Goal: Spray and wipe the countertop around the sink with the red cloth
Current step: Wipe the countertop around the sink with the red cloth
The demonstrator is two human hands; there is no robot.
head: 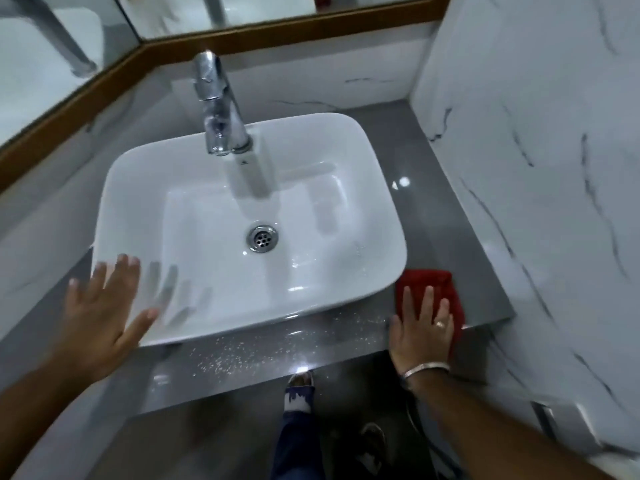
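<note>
Head view shows the red cloth (437,289) lying flat on the grey desk (426,157) at the sink's near right corner, pinned under the right hand (423,329), whose grip is spread wide, palm down, fingers (428,301) laid over the cloth rather than pinching it. The cloth reaches forward and to the right of that hand, toward the marble wall (540,168), so the unwiped strip along the sink's right side lies straight ahead of it, while the front strip, speckled with white droplets (235,355), lies to its left. The right hand is the only one on the cloth; the left hand (104,313) is well apart, open with fingers splayed, hovering at the near left rim of the white sink (381,258), and blurred. I judge the wiping to be in hand, with the droplets in front still to clear. The basin's overhanging edge crowds the front strip, and the wall closes the right side. Behind stand the chrome faucet (218,109) and the wood-framed mirror (62,46). No spray bottle is in sight.
</note>
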